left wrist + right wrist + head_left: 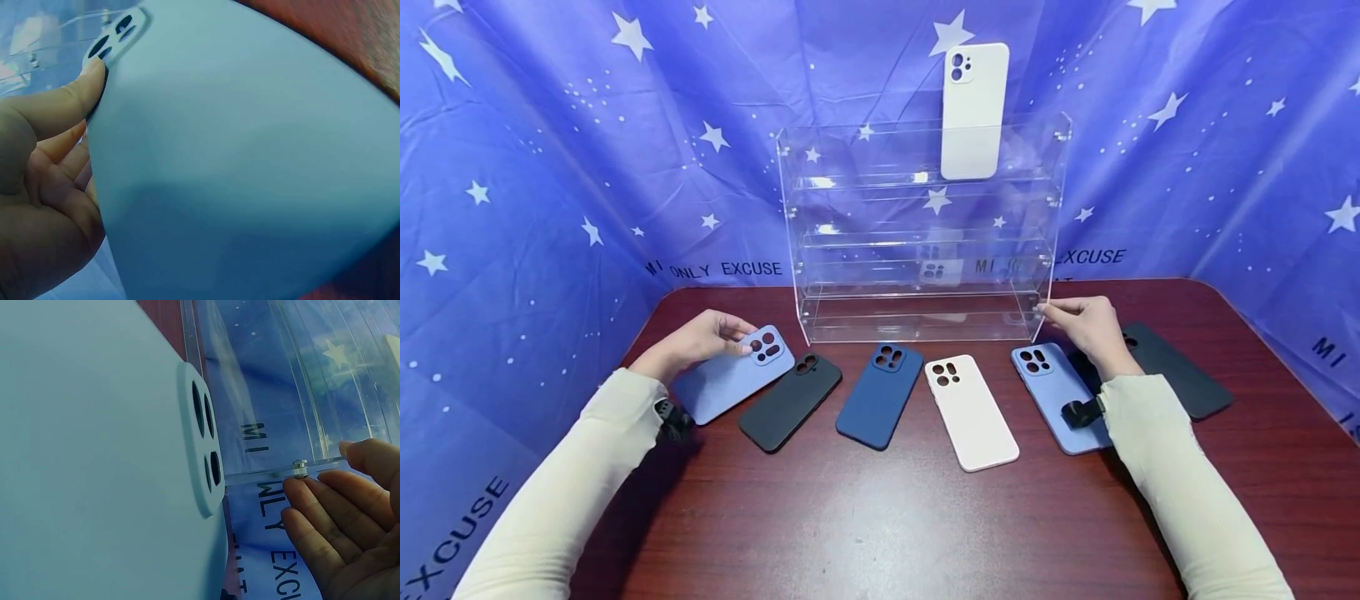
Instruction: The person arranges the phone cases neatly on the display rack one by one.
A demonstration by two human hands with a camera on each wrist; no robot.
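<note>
My left hand [715, 333] pinches the long edge of a light blue phone case [730, 379] near its camera cutouts, thumb on the face and fingers behind. The case tilts over the table in the left wrist view. At the other side, my right hand [1086, 325] holds the lower right side panel of a clear acrylic display stand [917, 329], its thumb and fingers on either side of the panel edge by a metal screw [300, 469]. Below that wrist lies a second light blue phone case [1056, 400], partly covered by the wrist camera.
A white phone case [973, 108] stands on the stand's top tier. On the dark red table [775, 517] lie a black case [790, 408], a dark blue case [880, 400], a white case [973, 417] and a dark case [1180, 375] at far right. A starry blue curtain [550, 208] hangs behind.
</note>
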